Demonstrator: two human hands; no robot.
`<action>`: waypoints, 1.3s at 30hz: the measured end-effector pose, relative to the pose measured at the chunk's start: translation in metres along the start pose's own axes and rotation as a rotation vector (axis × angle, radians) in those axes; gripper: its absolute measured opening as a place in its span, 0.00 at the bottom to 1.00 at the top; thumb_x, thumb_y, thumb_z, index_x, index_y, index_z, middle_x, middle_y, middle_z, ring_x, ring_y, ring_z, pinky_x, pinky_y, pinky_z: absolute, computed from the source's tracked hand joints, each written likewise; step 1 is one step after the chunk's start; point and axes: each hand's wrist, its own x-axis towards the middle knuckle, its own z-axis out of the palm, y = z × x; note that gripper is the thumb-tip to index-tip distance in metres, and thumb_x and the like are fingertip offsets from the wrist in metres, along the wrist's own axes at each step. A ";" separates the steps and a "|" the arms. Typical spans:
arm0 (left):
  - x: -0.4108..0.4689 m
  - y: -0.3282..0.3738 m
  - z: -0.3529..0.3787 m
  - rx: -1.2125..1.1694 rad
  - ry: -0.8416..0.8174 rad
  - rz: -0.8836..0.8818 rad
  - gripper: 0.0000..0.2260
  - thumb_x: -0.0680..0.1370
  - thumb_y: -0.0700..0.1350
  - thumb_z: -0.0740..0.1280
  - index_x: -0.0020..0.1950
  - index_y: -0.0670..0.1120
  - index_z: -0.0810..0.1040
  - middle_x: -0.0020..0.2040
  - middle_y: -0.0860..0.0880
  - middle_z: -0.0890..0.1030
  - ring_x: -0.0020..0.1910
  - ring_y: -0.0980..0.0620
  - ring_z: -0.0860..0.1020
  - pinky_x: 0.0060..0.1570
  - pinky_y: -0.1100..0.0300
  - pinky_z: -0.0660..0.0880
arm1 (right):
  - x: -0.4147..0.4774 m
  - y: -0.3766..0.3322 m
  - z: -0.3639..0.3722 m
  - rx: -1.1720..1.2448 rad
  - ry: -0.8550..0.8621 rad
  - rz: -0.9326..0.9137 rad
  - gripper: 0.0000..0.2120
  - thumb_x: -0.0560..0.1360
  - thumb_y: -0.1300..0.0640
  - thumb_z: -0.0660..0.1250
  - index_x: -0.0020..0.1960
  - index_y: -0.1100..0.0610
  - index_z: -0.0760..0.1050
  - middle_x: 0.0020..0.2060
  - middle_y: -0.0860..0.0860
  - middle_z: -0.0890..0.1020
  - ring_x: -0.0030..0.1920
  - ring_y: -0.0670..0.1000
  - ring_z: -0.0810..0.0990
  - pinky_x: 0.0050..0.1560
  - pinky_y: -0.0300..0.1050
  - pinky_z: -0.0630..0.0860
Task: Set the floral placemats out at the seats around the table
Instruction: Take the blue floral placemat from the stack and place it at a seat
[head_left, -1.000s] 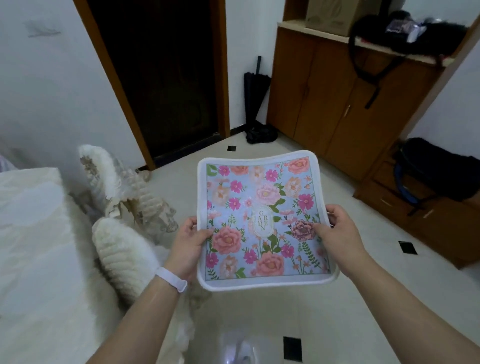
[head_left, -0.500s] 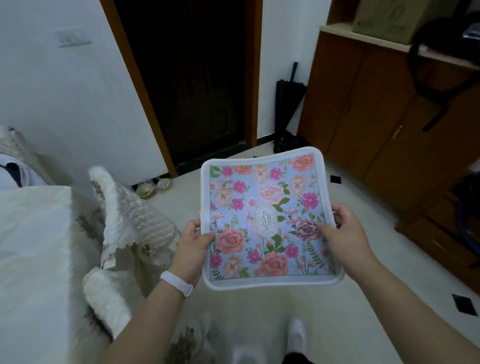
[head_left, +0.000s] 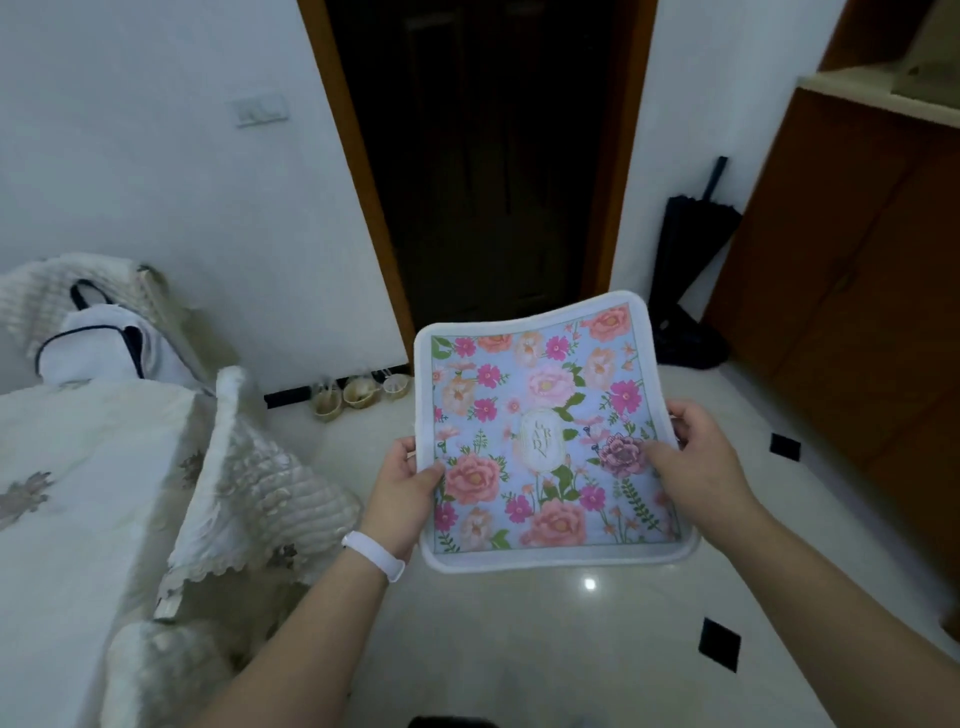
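Both my hands, left hand (head_left: 402, 480) and right hand (head_left: 693, 462), pinch the placemat (head_left: 550, 431) mid-frame, over bare floor; the table (head_left: 67, 467) sits far left. It's floppy, so it could sag and slip.

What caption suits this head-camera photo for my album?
Both hands, left hand and right hand, hold a floral placemat above the tiled floor.

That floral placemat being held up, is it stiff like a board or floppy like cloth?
Probably in between. The floral placemat stays spread out though the left hand and right hand grip only its side edges, so it seems fairly firm. Its far edge waves and dips, suggesting some flex. It looks thin, so likely light.
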 end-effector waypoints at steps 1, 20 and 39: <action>0.005 0.003 0.003 -0.004 0.016 0.005 0.08 0.79 0.36 0.62 0.57 0.45 0.71 0.51 0.40 0.83 0.47 0.39 0.83 0.48 0.38 0.79 | 0.012 -0.004 0.002 0.000 -0.011 -0.009 0.11 0.77 0.60 0.68 0.49 0.44 0.71 0.47 0.45 0.82 0.40 0.49 0.85 0.38 0.51 0.83; 0.243 0.047 -0.063 -0.123 0.225 -0.029 0.06 0.79 0.34 0.62 0.54 0.43 0.70 0.46 0.41 0.84 0.42 0.40 0.84 0.38 0.48 0.82 | 0.263 -0.071 0.186 -0.101 -0.246 -0.020 0.10 0.78 0.61 0.65 0.54 0.47 0.72 0.46 0.45 0.82 0.40 0.49 0.85 0.34 0.49 0.82; 0.426 0.111 -0.236 -0.350 0.551 -0.065 0.08 0.77 0.31 0.64 0.53 0.41 0.72 0.48 0.37 0.84 0.44 0.35 0.83 0.45 0.39 0.79 | 0.435 -0.207 0.455 -0.197 -0.586 -0.194 0.09 0.77 0.60 0.67 0.54 0.47 0.73 0.45 0.45 0.83 0.38 0.48 0.85 0.35 0.49 0.82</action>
